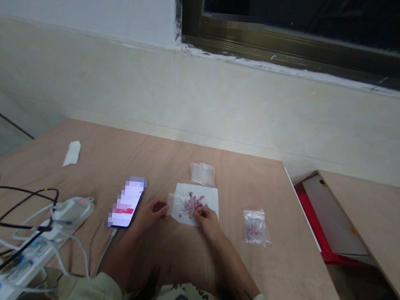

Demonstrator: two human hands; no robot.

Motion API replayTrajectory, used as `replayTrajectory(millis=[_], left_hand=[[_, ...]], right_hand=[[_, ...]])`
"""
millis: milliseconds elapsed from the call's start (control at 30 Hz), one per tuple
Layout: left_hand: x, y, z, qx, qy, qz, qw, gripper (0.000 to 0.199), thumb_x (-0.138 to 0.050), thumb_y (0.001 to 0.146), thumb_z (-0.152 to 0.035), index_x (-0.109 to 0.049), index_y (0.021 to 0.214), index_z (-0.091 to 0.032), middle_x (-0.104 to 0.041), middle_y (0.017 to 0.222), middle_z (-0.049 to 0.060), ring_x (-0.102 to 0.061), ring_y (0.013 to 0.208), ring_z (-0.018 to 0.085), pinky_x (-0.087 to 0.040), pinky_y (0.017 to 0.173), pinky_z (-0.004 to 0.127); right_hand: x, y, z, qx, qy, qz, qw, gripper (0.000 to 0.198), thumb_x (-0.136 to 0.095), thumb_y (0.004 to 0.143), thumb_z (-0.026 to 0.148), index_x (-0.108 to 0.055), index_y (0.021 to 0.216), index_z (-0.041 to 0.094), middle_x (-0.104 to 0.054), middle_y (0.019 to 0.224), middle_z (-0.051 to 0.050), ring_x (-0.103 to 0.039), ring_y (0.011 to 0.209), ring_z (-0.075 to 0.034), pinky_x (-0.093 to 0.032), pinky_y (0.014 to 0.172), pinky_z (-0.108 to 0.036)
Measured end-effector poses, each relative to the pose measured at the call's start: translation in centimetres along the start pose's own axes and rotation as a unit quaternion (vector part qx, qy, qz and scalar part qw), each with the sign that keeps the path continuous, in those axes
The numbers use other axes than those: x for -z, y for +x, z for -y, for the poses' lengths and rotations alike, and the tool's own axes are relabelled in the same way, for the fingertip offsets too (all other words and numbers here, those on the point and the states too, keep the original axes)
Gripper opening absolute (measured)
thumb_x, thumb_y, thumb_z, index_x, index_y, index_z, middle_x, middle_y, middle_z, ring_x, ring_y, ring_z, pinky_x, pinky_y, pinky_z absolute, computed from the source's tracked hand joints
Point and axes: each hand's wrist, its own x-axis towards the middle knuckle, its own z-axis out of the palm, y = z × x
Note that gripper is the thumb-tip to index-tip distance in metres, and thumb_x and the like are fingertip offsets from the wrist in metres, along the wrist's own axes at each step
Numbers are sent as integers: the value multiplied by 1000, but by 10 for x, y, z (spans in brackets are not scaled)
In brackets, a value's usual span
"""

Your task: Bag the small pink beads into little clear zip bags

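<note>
My left hand (157,210) pinches the left edge of a small clear plastic bag (177,203). The bag lies partly over a white sheet of paper (214,197), tilted towards a loose heap of small pink and dark beads (197,200). At the right side of the heap is my right hand (207,217), its fingers pressed together among the beads; what they pinch is too small to make out. Behind the paper is a stack of clear bags (202,174). To the right lies a clear zip bag (254,227) with some pink beads inside.
A lit phone (127,204) with a charging cable lies left of my left hand. Further left are a white power strip (57,221) and tangled black and white cables. A scrap of white paper (71,153) lies at the back left. The table's right edge borders a gap.
</note>
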Motion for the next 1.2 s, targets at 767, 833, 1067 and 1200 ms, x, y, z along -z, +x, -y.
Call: replayTrajectory(millis=[767, 833, 1067, 1200], left_hand=[[-26, -6, -42, -110, 57, 17, 992, 20, -61, 62, -32, -53, 69, -15, -53, 52, -5, -51, 44, 8, -44, 45, 21], [-26, -6, -43, -110, 60, 13, 992, 19, -61, 62, -30, -53, 69, -14, -53, 52, -5, -51, 44, 8, -44, 45, 20], [-29, -6, -50, -119, 70, 32, 990, 16, -60, 63, -27, -54, 69, -14, -53, 53, -5, -51, 45, 8, -44, 46, 20], [-29, -4, -50, -131, 89, 55, 986, 14, -59, 64, -26, -53, 69, -14, -53, 52, -5, -52, 44, 8, -44, 46, 20]], right_hand=[[-1, 5, -5, -29, 52, -26, 998, 14, -54, 57, 30, -55, 57, 16, -48, 50, 4, -39, 50, -9, -29, 50, -22], [-2, 5, -6, -33, 51, -28, 998, 15, -54, 57, 31, -55, 57, 16, -48, 50, 4, -38, 49, -9, -29, 49, -22], [-2, 7, -9, -36, 48, -27, 998, 16, -54, 58, 32, -55, 59, 15, -47, 50, 4, -38, 48, -9, -29, 48, -22], [-1, 7, -9, -30, 52, -29, 998, 16, -54, 58, 32, -55, 59, 16, -48, 50, 4, -39, 48, -9, -30, 49, -21]])
